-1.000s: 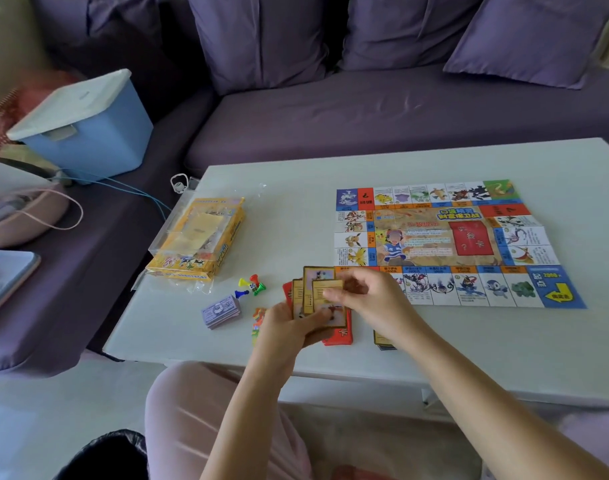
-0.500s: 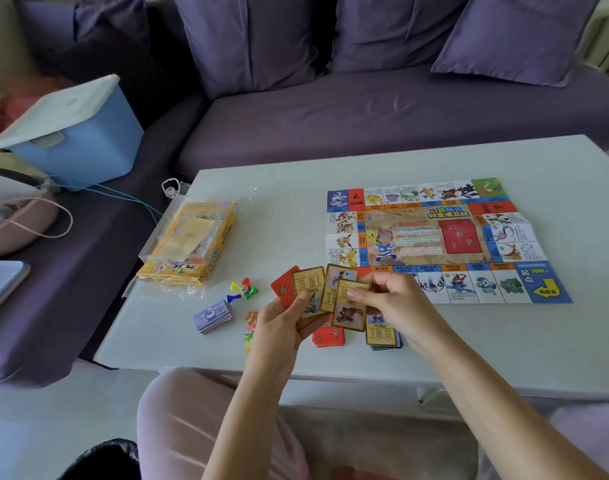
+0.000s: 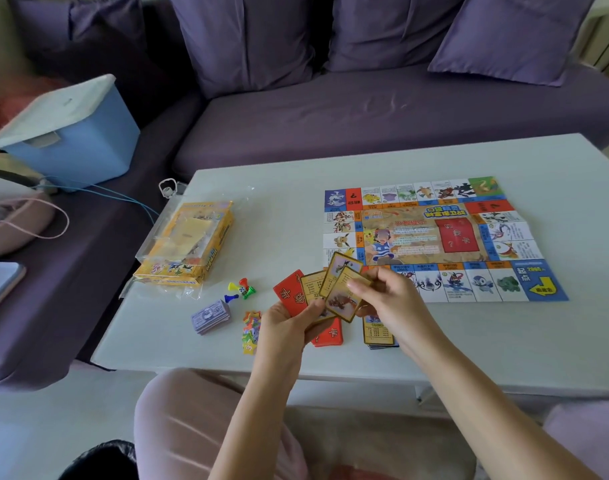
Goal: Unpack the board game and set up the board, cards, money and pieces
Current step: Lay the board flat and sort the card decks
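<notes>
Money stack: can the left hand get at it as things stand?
Likely within reach of the money stack, with only small coloured tokens between, but the left hand grips a fan of cards, so not freely.

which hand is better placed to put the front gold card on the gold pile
Right, probably. The right hand pinches the front gold card close to the gold pile; the left hand is busy gripping the card fan.

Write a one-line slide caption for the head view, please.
Left hand holds fanned cards while right hand pinches the front one, beside the unfolded board.
</notes>
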Action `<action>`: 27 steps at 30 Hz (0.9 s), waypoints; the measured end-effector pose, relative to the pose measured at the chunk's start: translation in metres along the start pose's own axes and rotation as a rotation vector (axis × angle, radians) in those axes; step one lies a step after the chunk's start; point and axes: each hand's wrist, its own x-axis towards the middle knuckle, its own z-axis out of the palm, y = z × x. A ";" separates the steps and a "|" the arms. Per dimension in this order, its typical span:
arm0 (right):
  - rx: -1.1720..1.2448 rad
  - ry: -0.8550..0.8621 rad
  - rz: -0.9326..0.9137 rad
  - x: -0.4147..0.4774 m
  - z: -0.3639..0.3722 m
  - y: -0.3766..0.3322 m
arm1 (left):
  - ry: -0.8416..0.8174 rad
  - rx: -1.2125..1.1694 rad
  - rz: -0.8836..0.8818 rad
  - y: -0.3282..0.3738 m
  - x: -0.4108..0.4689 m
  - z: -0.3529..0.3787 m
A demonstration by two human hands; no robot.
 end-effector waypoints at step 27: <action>0.073 0.020 -0.085 0.011 -0.028 -0.041 | -0.148 0.111 -0.007 -0.001 0.004 -0.009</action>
